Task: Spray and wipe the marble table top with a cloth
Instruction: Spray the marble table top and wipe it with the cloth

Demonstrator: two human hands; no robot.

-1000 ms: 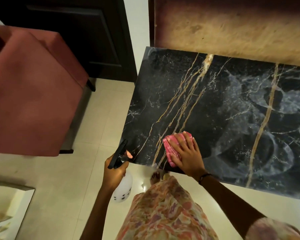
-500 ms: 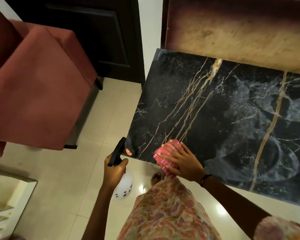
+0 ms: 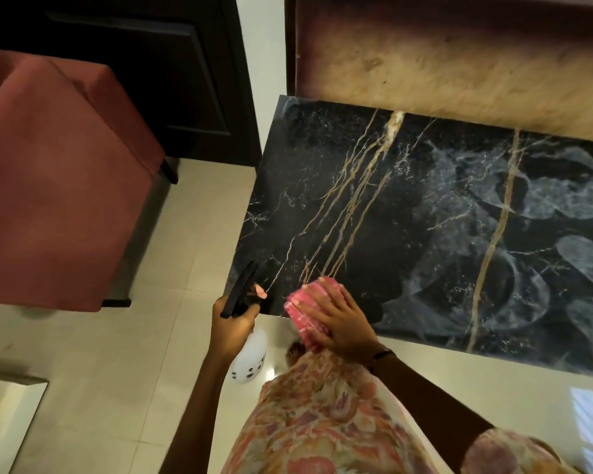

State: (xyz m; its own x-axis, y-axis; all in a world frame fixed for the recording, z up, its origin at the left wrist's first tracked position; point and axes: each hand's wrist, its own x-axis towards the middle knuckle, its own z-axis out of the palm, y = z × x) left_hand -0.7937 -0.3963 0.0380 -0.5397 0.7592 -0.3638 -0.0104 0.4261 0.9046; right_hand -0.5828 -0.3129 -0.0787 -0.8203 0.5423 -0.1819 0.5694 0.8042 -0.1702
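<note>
The black marble table top (image 3: 408, 217) with gold veins fills the right half of the view; whitish wet smears cover its right part. A folded pink cloth (image 3: 310, 304) lies at the table's near left edge, partly hanging over it. My right hand (image 3: 341, 321) presses flat on the cloth. Just left of the table corner, my left hand (image 3: 231, 328) grips a white spray bottle (image 3: 249, 359) with a black trigger head (image 3: 240, 292), held upright off the table.
A dark red upholstered chair (image 3: 55, 179) stands to the left on the pale tiled floor (image 3: 117, 371). A dark wooden cabinet (image 3: 158, 70) is behind it. A tan wall panel (image 3: 459, 63) rises along the table's far edge. My patterned dress (image 3: 322, 422) is below.
My right hand has slid the pink cloth left and toward me, from on the marble to its near edge. The spray bottle in my left hand has stayed put.
</note>
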